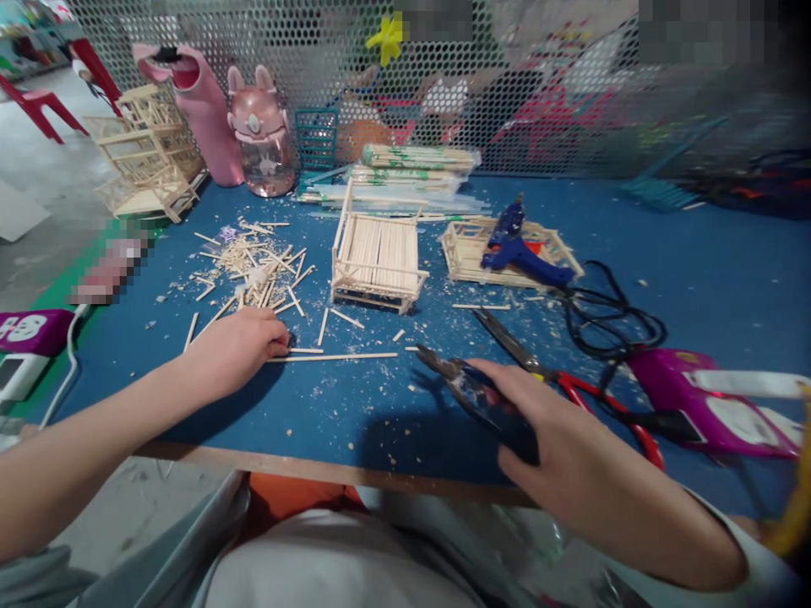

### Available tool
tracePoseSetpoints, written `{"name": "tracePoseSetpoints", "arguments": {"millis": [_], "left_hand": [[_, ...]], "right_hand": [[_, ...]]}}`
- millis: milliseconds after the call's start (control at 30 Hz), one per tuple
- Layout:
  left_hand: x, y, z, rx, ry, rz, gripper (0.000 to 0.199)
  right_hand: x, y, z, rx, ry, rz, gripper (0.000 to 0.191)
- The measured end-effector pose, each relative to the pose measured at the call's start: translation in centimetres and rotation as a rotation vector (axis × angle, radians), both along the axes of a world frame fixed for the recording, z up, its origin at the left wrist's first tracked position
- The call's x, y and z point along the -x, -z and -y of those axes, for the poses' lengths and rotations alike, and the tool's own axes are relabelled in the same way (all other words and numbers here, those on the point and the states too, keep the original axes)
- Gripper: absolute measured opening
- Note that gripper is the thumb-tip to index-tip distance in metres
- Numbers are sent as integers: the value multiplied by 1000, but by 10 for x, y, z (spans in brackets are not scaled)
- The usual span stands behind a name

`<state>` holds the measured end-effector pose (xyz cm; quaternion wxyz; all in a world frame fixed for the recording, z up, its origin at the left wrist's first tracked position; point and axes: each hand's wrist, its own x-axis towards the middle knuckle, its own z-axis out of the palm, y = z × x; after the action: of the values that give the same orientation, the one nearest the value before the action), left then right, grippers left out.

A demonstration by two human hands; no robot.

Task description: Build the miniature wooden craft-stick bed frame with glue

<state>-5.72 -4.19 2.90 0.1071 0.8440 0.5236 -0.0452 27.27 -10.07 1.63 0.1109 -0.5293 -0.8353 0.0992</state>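
Note:
My left hand (244, 342) rests low over the table with its fingers curled together at the left end of a long thin wooden stick (342, 356). Its fingertips are partly hidden. In my right hand (532, 422) is a pair of cutting pliers (465, 380) with dark handles, its jaws pointing left towards the stick's right end, apart from it. Short cut stick pieces (323, 327) lie just beyond. Behind them stands a small stick-built frame (380, 253) with a slatted floor and low rails.
A pile of stick scraps (253, 266) lies at left. A blue glue gun (523, 249) rests on another stick frame (462, 249). Red-handled pliers (576, 388), a black cable (608, 317) and purple power strip (715, 405) are at right. Bottles (259, 135) and bagged sticks (411, 177) stand behind.

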Motion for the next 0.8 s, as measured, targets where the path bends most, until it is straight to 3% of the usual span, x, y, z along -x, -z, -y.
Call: {"name": "tracePoseSetpoints", "arguments": {"millis": [133, 300, 400, 533, 667, 800], "left_hand": [[3, 5, 1, -93, 59, -6, 27], [-6, -4, 9, -184, -176, 102, 24], [-22, -1, 12, -101, -48, 193, 25], [-35, 12, 13, 7, 144, 156, 23], [-24, 14, 17, -35, 125, 114, 28], [-8, 9, 23, -65, 22, 59, 29]], "right_hand": [[2, -1, 2, 26, 5, -5, 65], [7, -4, 1, 16, 23, -33, 63], [10, -6, 1, -6, 40, -52, 63], [10, -7, 1, -16, 34, -52, 63], [7, -5, 2, -20, 41, -67, 62], [7, -5, 0, -32, 44, -66, 62]]}}
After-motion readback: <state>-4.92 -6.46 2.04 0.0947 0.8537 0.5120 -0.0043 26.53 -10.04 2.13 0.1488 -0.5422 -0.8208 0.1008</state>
